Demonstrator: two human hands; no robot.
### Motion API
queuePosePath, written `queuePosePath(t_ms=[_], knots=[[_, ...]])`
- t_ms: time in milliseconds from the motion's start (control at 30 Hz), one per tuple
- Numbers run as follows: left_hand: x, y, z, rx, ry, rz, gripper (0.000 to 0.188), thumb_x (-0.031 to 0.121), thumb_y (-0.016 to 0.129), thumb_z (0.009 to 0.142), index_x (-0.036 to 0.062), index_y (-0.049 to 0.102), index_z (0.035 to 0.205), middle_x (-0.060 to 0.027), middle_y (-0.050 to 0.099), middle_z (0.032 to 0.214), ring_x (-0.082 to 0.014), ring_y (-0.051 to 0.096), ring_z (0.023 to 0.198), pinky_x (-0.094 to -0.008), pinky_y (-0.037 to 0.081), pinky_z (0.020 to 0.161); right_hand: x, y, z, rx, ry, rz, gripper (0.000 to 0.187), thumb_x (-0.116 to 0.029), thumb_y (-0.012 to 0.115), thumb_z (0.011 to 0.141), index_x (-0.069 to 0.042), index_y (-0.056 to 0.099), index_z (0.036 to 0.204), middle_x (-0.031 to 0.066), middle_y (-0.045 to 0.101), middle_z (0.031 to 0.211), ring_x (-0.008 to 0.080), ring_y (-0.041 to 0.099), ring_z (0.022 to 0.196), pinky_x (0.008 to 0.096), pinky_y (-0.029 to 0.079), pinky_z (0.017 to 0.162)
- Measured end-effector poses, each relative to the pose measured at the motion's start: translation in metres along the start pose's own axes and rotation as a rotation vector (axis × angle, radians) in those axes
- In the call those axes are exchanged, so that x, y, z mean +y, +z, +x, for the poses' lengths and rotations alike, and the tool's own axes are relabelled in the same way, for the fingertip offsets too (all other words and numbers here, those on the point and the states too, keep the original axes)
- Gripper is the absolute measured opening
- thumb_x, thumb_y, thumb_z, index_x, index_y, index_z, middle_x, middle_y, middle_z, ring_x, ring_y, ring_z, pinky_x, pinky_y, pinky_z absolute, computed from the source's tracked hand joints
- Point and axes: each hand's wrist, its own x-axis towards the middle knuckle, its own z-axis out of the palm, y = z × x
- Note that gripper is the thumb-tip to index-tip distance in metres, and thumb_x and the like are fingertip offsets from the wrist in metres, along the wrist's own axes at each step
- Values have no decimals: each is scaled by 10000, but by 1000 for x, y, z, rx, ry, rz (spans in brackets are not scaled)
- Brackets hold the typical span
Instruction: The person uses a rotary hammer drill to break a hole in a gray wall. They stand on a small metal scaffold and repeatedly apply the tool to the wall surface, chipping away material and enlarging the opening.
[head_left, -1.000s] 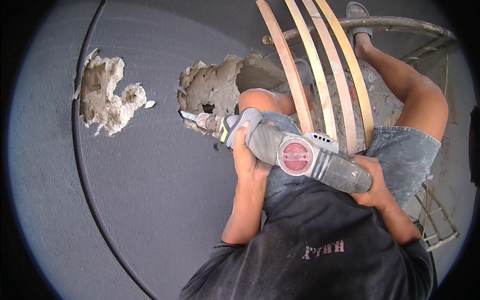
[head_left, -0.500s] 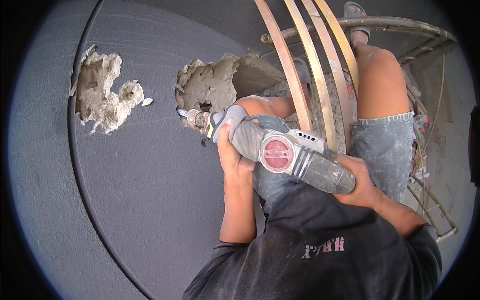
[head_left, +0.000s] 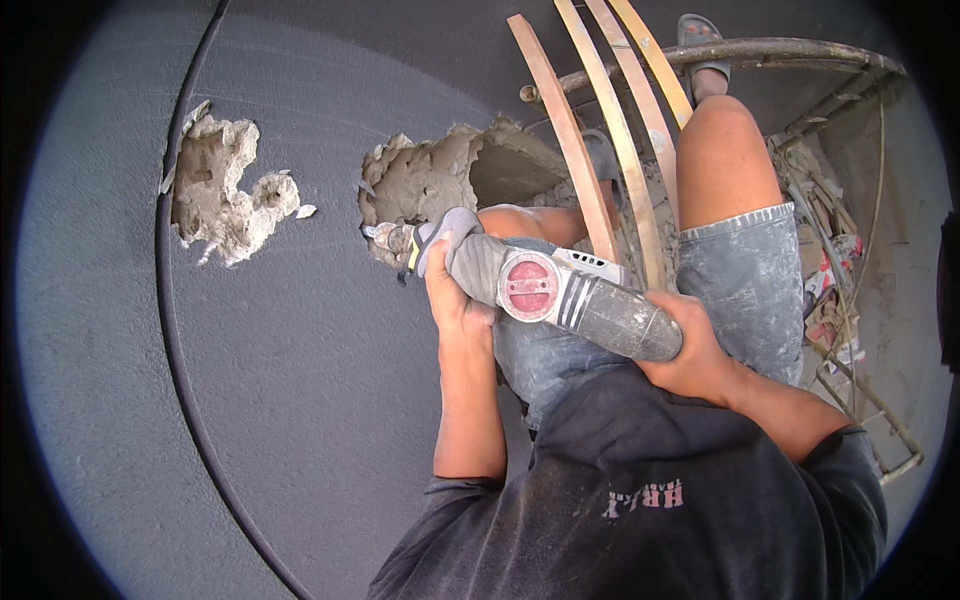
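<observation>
You hold a grey, long-bodied rotary hammer with a round red side cap (head_left: 545, 290) across your lap, its bit end pressed into the broken, pale plaster hole (head_left: 430, 190) in the dark grey wall (head_left: 300, 400). Judge it heavy and rigid, prone to kick and shake, so a two-point hold suits it. Your left hand (head_left: 450, 300) wraps the front collar just behind the chuck, fingers clamped round it. Your right hand (head_left: 690, 350) grips the rear of the body, fingers closed tight on the smooth casing, which may be slippery with dust. A second ragged hole (head_left: 225, 190) lies well to the left, beside a black cable (head_left: 165, 300). Curved wooden slats (head_left: 585, 160) rise past your knees, by a metal scaffold rail (head_left: 780, 50).
</observation>
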Motion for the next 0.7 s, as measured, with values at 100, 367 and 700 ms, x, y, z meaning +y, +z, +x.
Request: queuePosePath(t_ms=[100, 367, 700], knots=[[0, 1, 5, -35, -1, 4, 399, 354, 585, 958, 9, 661, 1142, -163, 729, 1036, -310, 728, 917, -449, 615, 838, -3, 2, 4, 57, 11, -18, 547, -59, 844, 704, 104, 649, 1189, 281, 725, 1075, 393, 732, 1048, 407, 562, 896], [3, 11, 29, 60, 23, 12, 365, 357, 582, 960, 51, 676, 1135, -112, 727, 1036, -293, 720, 950, -457, 607, 859, -8, -2, 31, 89, 105, 79, 432, -55, 813, 766, 55, 702, 1169, 229, 762, 1022, 314, 751, 1007, 377, 557, 885], [-16, 9, 17, -14, -29, -37, 400, 382, 592, 934, 21, 673, 1086, -186, 730, 988, -327, 718, 897, -453, 609, 838, 5, -11, 15, 73, 203, -41, 402, -7, 772, 750, 62, 693, 1137, 232, 752, 1026, 310, 751, 995, 370, 551, 884]])
